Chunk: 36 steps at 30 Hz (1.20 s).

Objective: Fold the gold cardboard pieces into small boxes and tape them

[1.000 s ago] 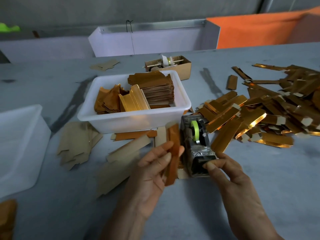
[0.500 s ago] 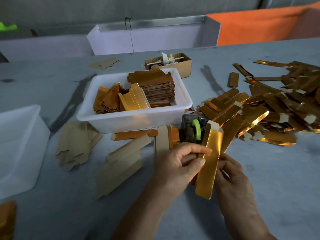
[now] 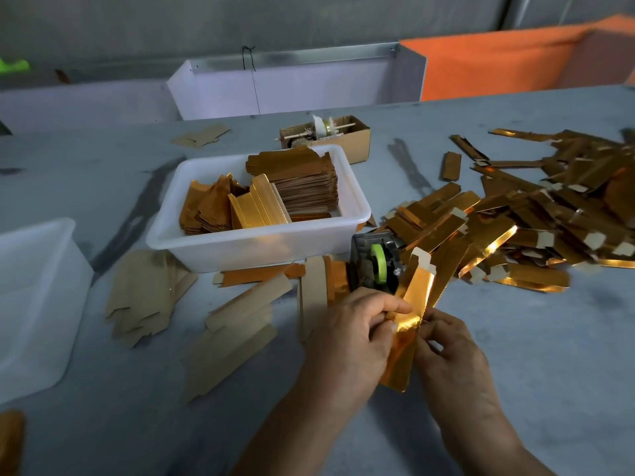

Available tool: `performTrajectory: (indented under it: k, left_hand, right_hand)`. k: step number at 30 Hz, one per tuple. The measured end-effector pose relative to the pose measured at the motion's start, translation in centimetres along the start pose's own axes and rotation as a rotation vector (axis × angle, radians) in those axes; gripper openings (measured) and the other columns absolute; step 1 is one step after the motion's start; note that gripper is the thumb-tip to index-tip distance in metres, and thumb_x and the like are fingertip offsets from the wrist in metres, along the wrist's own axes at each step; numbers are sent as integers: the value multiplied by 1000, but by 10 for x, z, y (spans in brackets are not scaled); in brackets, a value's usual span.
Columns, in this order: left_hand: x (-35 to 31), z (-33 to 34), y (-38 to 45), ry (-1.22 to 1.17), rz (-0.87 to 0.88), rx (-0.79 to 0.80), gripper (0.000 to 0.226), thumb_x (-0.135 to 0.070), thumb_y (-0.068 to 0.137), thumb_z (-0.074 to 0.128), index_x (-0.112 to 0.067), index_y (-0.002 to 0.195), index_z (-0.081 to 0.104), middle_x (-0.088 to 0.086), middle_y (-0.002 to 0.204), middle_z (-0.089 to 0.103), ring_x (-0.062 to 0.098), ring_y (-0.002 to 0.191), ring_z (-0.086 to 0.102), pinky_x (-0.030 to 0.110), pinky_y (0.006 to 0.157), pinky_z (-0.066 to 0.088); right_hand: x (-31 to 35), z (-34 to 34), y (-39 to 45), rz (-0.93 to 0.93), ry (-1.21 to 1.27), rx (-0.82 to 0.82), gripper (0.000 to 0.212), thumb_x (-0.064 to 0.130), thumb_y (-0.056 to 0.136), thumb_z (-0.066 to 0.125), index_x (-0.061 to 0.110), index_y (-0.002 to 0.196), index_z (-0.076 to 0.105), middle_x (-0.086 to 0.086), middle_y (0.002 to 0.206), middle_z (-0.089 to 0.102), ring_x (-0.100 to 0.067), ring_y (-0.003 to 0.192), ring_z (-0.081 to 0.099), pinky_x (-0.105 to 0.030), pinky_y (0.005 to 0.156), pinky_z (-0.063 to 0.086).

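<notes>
Gold foil-faced, long and narrow, the folded cardboard piece (image 3: 409, 324) stands tilted just in front of the grey tape dispenser with its green roll (image 3: 374, 266). The left hand (image 3: 347, 338) pinches its left edge between thumb and curled fingers; the right hand (image 3: 450, 352) pinches the right edge with its fingertips. Behind the dispenser sits the white plastic tub of flat gold blanks (image 3: 261, 249). To the dispenser's right spreads the heap of folded gold boxes (image 3: 536, 214); to its left lie brown cardboard blanks (image 3: 237, 324).
</notes>
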<state>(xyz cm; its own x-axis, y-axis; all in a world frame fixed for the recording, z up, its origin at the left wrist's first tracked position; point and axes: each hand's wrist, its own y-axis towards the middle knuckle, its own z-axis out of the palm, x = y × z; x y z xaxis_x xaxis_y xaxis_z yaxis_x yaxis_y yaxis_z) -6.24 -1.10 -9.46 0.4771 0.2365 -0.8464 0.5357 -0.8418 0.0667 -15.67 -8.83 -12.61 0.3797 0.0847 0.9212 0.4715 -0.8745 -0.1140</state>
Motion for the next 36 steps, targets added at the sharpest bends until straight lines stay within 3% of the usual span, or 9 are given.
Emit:
performTrajectory:
  k: [2, 4, 7, 11, 17, 23, 27, 32, 36]
  left_hand:
    - [-2, 1, 0, 2, -20, 4, 24, -19, 94, 56, -32, 113, 64, -18, 123, 58, 3, 113, 57, 28, 93, 52]
    - [-3, 0, -1, -6, -42, 17, 24, -18, 93, 56, -30, 112, 65, -16, 124, 58, 5, 113, 57, 31, 95, 51]
    - [-4, -4, -1, -66, -72, 24, 25, -17, 93, 57, -34, 110, 65, -16, 125, 59, -4, 106, 56, 18, 87, 52]
    - [-5, -4, 0, -146, -117, 27, 27, -17, 93, 59, -38, 108, 64, -22, 119, 58, -19, 87, 53, 0, 65, 45]
    - [-12, -7, -9, -307, -178, -63, 45, -15, 83, 70, -43, 108, 45, -24, 93, 66, -11, 83, 64, 6, 64, 51]
    - [-16, -12, -20, -302, -246, -142, 59, -22, 78, 76, -31, 124, 39, -9, 103, 71, 0, 88, 68, 15, 69, 56]
    - [-16, -16, -24, -359, -282, -84, 49, -20, 79, 75, -29, 118, 47, -9, 97, 72, 2, 88, 69, 15, 69, 56]
    - [-15, -17, -29, -434, -249, -48, 34, -11, 81, 71, -31, 102, 54, -11, 88, 72, -7, 80, 66, 6, 58, 49]
    - [-16, -16, -32, -467, -224, -28, 29, -6, 84, 67, -27, 101, 59, -8, 91, 73, -3, 79, 68, 6, 60, 48]
  right_hand:
    - [-7, -4, 3, 37, 15, -8, 18, 15, 91, 56, 15, 74, 63, 9, 113, 52, -12, 97, 51, -21, 73, 44]
    - [-10, -16, 2, 138, 105, -8, 17, 14, 91, 56, 19, 77, 65, 0, 112, 61, -19, 97, 56, -36, 84, 49]
    - [-7, -37, -1, 162, 180, -2, 17, 14, 92, 55, 14, 80, 67, 0, 109, 64, -24, 105, 56, -48, 98, 44]
    - [13, -61, -13, 29, 151, -11, 14, 16, 89, 52, 17, 83, 65, 1, 89, 65, -22, 94, 60, -39, 87, 49]
    - [55, -71, -31, -173, 126, 280, 19, 27, 68, 56, 31, 74, 74, 8, 76, 68, -5, 70, 61, -17, 55, 50]
    - [69, -62, -30, -363, -17, 386, 29, 26, 66, 56, 38, 89, 70, 21, 79, 65, 0, 73, 59, -8, 60, 47]
    - [68, -57, -22, -361, -161, 413, 54, 34, 66, 56, 59, 112, 41, 25, 88, 61, 4, 80, 59, -5, 62, 45]
    - [63, -49, -16, -339, -254, 385, 67, 41, 62, 56, 54, 120, 24, 27, 85, 62, 7, 77, 61, -6, 60, 47]
    - [65, -47, -17, -346, -317, 349, 64, 42, 66, 58, 52, 119, 23, 14, 77, 66, 8, 74, 61, -9, 59, 49]
